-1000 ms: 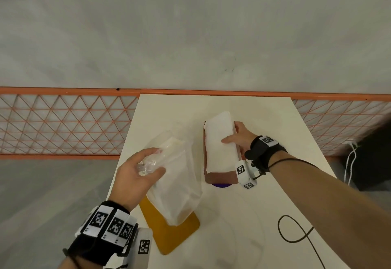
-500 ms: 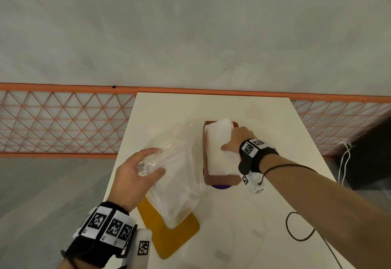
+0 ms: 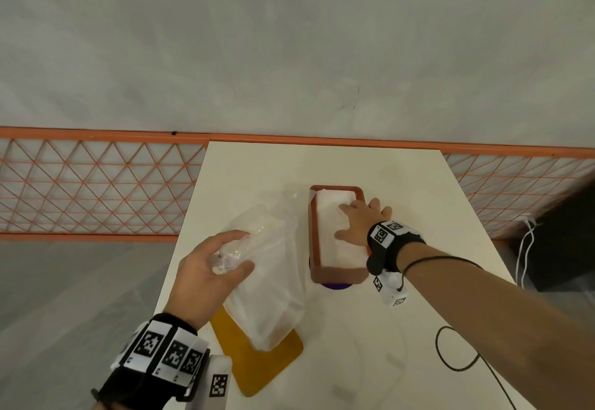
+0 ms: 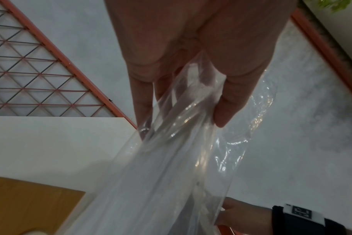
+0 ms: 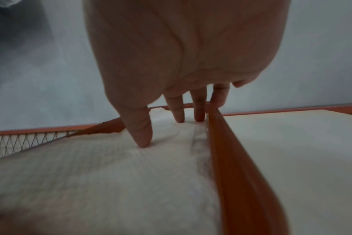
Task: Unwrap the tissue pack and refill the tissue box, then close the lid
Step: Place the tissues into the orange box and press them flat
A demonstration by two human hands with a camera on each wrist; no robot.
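Head view shows the right hand (image 3: 362, 221) pressing flat, fingers straight, on the tissue stack (image 3: 335, 232) to seat it in the tissue box (image 3: 335, 274) mid-table. Left hand (image 3: 206, 276) pinches the empty wrapper (image 3: 270, 287) clear, over the lid (image 3: 257, 364) at the near-left edge.

Black wristbands (image 3: 391, 248); checkered white marker tags (image 3: 161, 346)

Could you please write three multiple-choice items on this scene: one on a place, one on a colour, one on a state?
1. Where is the tissue stack?
A. in the box
B. on the floor
C. in the wrapper

2. What colour is the tissue box?
A. green
B. reddish-brown
C. black

3. What is the left hand doing?
A. resting flat
B. gripping the plastic wrapper
C. holding the lid

Key: 1 A, the stack sits inside the rim under the right hand; 2 B, its walls show it; 3 B, fingers curl round the clear film.
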